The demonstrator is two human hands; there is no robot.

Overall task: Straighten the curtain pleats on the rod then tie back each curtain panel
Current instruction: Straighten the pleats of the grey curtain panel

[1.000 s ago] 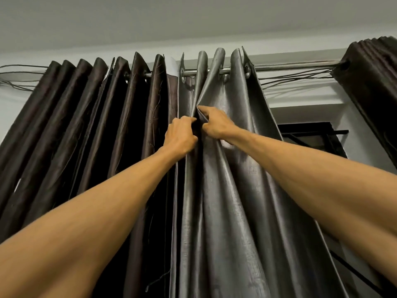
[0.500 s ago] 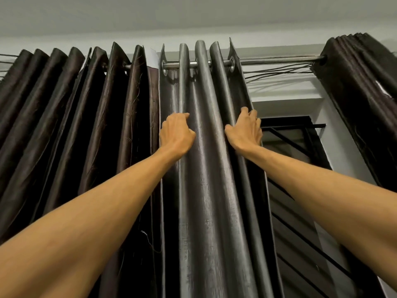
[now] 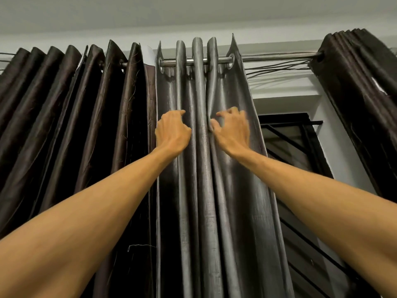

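White wall (image 3: 279, 89) behind. Under silver metal curtain rod (image 3: 275, 58), shiny grey eyelet curtain panel (image 3: 225, 190), pleats vertical. Left hand (image 3: 171, 131) curled round left pleat (image 3: 181, 82); right hand (image 3: 233, 130) half-curled at right pleat (image 3: 211, 82), blurred, grip unclear.

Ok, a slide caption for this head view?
Left hand grips a fold of the grey curtain below the rod; the blurred right hand touches a neighbouring fold.

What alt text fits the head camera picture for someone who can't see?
Two arms reach up to a grey curtain on a metal rod: the left hand grips one pleat, the blurred right hand touches another. Dark brown curtains hang either side.
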